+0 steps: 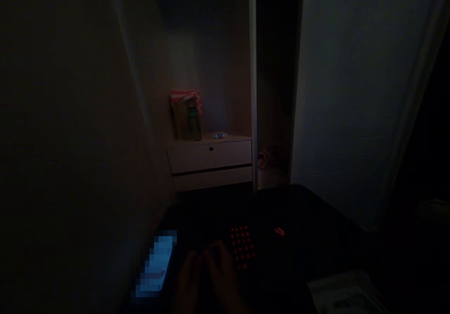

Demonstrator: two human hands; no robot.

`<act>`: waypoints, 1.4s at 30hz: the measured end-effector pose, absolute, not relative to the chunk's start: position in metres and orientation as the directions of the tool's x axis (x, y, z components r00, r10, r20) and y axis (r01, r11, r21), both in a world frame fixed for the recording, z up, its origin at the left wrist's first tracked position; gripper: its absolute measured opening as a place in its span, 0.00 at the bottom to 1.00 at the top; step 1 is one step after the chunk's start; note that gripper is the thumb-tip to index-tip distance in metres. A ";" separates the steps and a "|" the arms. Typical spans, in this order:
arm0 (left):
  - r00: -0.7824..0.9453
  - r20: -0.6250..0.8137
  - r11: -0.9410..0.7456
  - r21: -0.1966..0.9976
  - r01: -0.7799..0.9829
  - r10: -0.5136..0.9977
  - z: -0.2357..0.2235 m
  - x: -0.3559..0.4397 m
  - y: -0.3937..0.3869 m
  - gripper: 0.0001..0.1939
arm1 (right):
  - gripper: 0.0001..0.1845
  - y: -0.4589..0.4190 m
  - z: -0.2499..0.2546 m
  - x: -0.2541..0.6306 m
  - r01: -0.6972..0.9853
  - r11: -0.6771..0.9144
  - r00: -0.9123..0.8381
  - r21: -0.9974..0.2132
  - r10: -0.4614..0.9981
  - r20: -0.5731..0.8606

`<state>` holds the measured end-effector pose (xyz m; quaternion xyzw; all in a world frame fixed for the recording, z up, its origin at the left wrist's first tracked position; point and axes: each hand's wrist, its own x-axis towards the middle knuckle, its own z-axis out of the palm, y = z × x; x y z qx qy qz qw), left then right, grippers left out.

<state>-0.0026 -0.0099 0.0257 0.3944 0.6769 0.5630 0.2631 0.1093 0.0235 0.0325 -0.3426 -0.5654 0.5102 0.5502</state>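
We see a grid of small, roundish red dots, apparently glowing, just beside our right hand at its two o'clock. That hand and our left hand lie close together with fingers bent; we cannot tell whether they hold anything, so deep is the gloom. In our judgement, poor light is the chief risk: fingertips could land wrong, or a sideways slip of the right hand could brush the grid. The bright, flat, oblong screen at the left hand's nine o'clock could be nudged by a careless elbow. A small red thing shows at the grid's two o'clock, a pale, limp-looking sheet at its four. Beyond, towards twelve, stand smooth, flat-fronted drawers bearing a green-topped, seemingly translucent bottle.
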 end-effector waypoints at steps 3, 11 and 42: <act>-0.505 0.090 0.041 0.969 0.242 0.858 0.026 0.000 -0.011 0.55 | 0.21 0.024 0.027 0.108 -0.196 0.189 -0.112 -0.962 0.971 0.214; -0.535 0.155 0.025 0.949 0.314 0.830 0.034 0.011 -0.013 0.45 | 0.24 0.029 0.024 0.110 -0.302 0.137 -0.139 -0.943 0.973 0.186; -0.597 0.190 0.071 0.919 0.387 0.780 0.002 -0.013 -0.008 0.33 | 0.13 0.028 0.028 0.110 -0.261 0.186 -0.172 -0.947 0.956 0.236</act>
